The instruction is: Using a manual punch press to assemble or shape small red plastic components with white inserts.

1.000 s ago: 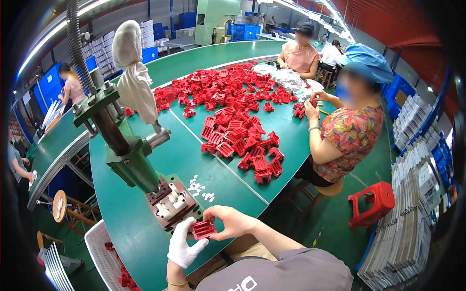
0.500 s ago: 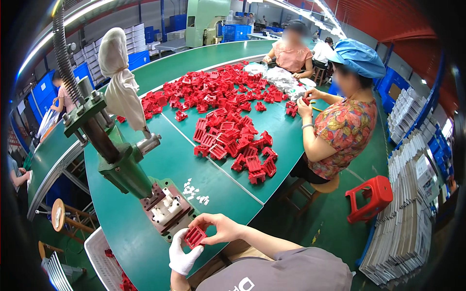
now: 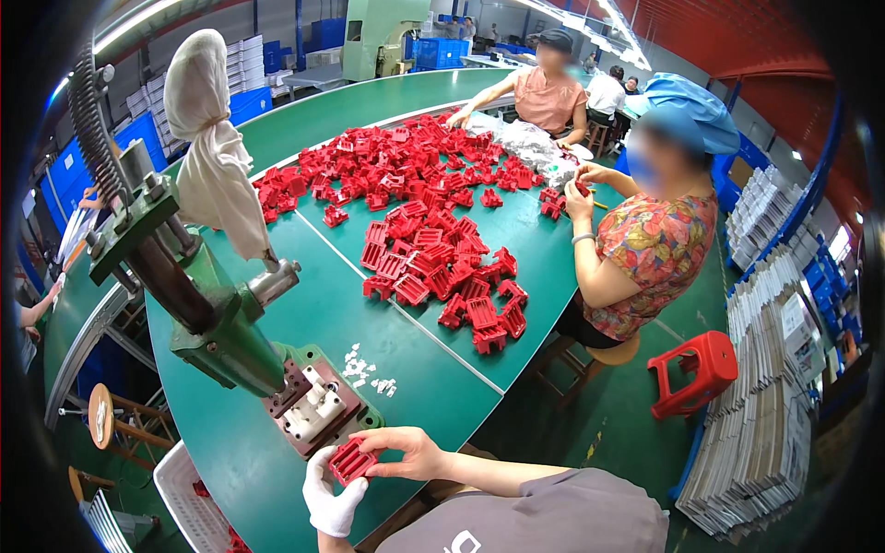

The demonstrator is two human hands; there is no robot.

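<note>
Both hands pinch one red plastic part [image 3: 351, 460] at the near edge of the green desk [image 3: 415, 369]: the white-gloved left hand [image 3: 330, 498] grips from below, the bare right hand [image 3: 406, 452] from the side. Just behind stands the green hand press [image 3: 217, 323]; small white pieces [image 3: 369, 373] lie beside it, with a heap of red parts [image 3: 433, 249] farther off.

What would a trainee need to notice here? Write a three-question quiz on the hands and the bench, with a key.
1. True or false: the left hand wears a white glove.
2. Both hands hold one thing. What is it?
A. a red plastic part
B. a white cloth
C. a blue bin
3. What small things lie on the green table just right of the press?

Key
1. True; the right hand is bare.
2. A.
3. Small white pieces.
</note>
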